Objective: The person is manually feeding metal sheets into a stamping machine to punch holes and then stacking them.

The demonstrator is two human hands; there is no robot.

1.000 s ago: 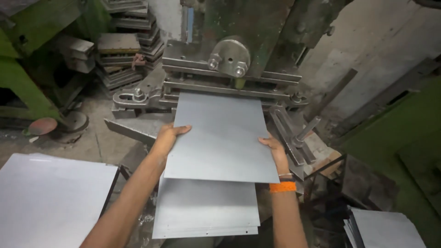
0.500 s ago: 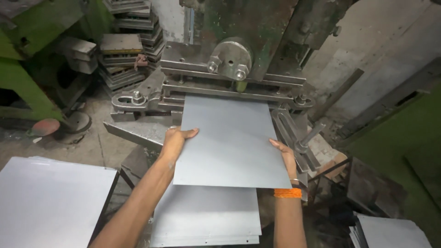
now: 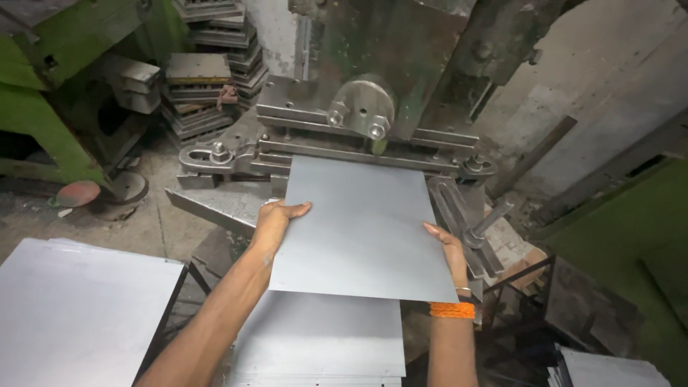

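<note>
Right at the mouth of the press (image 3: 373,107), both hands are gripping a grey metal sheet (image 3: 362,229): left hand (image 3: 276,222) clamping its left edge, right hand (image 3: 448,247) curling around the right. Its far edge is sitting under the clamp bars, so fingers are risking a pinch or cut.

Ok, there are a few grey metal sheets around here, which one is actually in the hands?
The sheet at the press, its far edge at the machine's clamp bars. The left hand and right hand grip its side edges; the others lie untouched below and left.
</note>
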